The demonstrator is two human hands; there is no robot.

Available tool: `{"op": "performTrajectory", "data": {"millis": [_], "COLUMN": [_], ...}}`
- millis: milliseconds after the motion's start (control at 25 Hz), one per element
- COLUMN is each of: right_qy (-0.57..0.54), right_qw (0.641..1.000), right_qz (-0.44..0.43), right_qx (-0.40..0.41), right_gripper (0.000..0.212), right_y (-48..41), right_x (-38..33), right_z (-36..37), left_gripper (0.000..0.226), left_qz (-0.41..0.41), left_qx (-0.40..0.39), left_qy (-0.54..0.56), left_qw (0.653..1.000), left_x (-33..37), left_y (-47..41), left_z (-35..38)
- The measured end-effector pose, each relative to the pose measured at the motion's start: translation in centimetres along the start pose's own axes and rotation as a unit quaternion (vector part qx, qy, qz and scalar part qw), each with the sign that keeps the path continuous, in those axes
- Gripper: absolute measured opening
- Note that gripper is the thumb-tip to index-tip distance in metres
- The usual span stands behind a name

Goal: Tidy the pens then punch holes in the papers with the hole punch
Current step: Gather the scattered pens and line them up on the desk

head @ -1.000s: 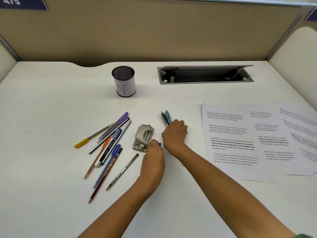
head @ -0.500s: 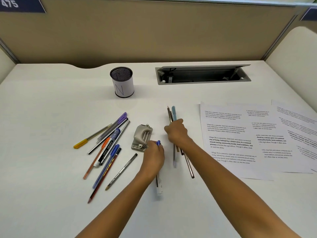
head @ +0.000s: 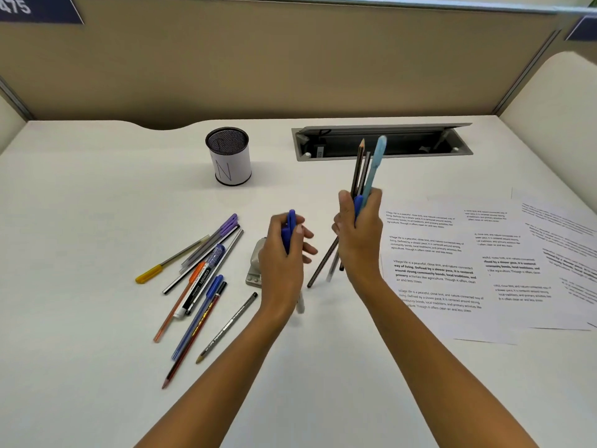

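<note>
My right hand (head: pixel 360 234) grips a bundle of pens and pencils (head: pixel 366 169), held nearly upright above the desk; a light blue pen sticks out highest. My left hand (head: pixel 284 253) holds a blue-capped white pen (head: pixel 289 226), also lifted and upright. The grey hole punch (head: pixel 255 265) lies on the desk, partly hidden behind my left hand. Several pens and pencils (head: pixel 200 279) lie scattered to its left. A mesh pen cup (head: pixel 228 155) stands at the back. Printed papers (head: pixel 468 270) lie on the right.
A recessed cable tray (head: pixel 381 142) with its lid raised sits in the desk at the back right. A beige partition wall (head: pixel 290 66) closes off the rear, with side panels left and right.
Both hands have risen off the desk with their pens. The right hand's bundle swung from lying flat to nearly upright, and the left hand's pen tilted up too.
</note>
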State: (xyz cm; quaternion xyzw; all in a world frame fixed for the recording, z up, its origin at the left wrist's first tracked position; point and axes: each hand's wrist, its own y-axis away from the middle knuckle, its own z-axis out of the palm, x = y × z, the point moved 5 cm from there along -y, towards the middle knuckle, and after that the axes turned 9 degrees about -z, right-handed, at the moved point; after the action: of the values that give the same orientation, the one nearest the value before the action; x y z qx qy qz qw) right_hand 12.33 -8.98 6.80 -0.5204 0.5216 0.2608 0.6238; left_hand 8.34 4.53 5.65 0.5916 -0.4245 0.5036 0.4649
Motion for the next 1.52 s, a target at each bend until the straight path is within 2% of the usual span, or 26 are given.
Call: {"op": "performTrajectory", "data": {"millis": [80,160,360,480,600,720,840,960,1040,1080,1160,1240,1280,1400,1440,1520], "right_qy": [0.033,0.054,0.015,-0.022,-0.004,0.031,0.054,0.079,0.074,0.07,0.064,0.082,0.118,0.23,0.248,0.262], "right_qw": [0.993,0.985,0.989,0.992,0.99,0.986,0.99,0.995,0.996,0.997,0.997,0.987,0.972,0.891,0.873,0.862], "right_qz": [-0.109,-0.166,-0.147,-0.12,-0.135,-0.164,-0.126,-0.066,-0.044,-0.028,0.027,0.099,0.128,0.173,0.179,0.182], "right_qx": [0.015,0.013,0.009,0.031,0.045,0.019,-0.007,-0.012,-0.015,-0.018,-0.028,-0.094,-0.159,-0.352,-0.381,-0.394], "right_gripper": [0.016,0.017,0.029,0.036,0.037,0.034,0.03,0.02,0.021,0.021,0.025,0.029,0.028,0.029,0.032,0.038], "right_y": [0.5,1.4,3.9,4.0,2.9,2.5,3.7,4.7,4.5,4.5,5.1,6.7,7.9,12.8,14.0,15.2], "right_x": [-1.9,-2.3,0.5,1.1,0.1,-0.1,2.0,3.4,2.8,2.2,1.2,0.9,1.0,1.5,1.6,1.7], "right_z": [0.0,0.5,1.3,1.5,1.4,1.4,1.6,1.6,1.7,1.9,2.6,3.8,4.8,7.5,8.2,9.1], "left_gripper": [0.012,0.017,0.026,0.023,0.022,0.023,0.019,0.017,0.019,0.02,0.021,0.022,0.021,0.019,0.02,0.023], "left_qz": [0.038,0.058,0.057,0.04,0.022,0.008,-0.051,-0.15,-0.169,-0.171,-0.151,-0.118,-0.104,-0.108,-0.122,-0.145], "left_qx": [0.012,0.029,0.042,0.044,0.058,0.079,0.06,0.008,0.002,0.015,0.072,0.142,0.163,0.189,0.193,0.179], "left_qy": [0.012,0.003,-0.007,-0.016,-0.015,-0.034,-0.064,-0.002,0.012,-0.005,-0.115,-0.268,-0.314,-0.343,-0.354,-0.396], "left_qw": [0.999,0.998,0.997,0.998,0.998,0.996,0.995,0.989,0.985,0.985,0.979,0.946,0.93,0.914,0.907,0.889], "left_x": [1.3,1.9,1.0,0.5,0.4,0.2,-0.8,-2.3,-2.5,-2.5,-2.2,-1.5,-1.3,-1.6,-1.9,-2.7], "left_y": [-0.1,-0.1,0.4,0.8,0.8,0.6,-0.3,-1.1,-1.5,-1.8,-2.6,-3.6,-4.1,-5.6,-5.9,-6.2], "left_z": [-0.1,-0.3,-1.1,-1.8,-2.8,-4.3,-5.8,-7.6,-9.3,-10.4,-13.1,-15.5,-16.2,-17.2,-17.4,-17.5]}}
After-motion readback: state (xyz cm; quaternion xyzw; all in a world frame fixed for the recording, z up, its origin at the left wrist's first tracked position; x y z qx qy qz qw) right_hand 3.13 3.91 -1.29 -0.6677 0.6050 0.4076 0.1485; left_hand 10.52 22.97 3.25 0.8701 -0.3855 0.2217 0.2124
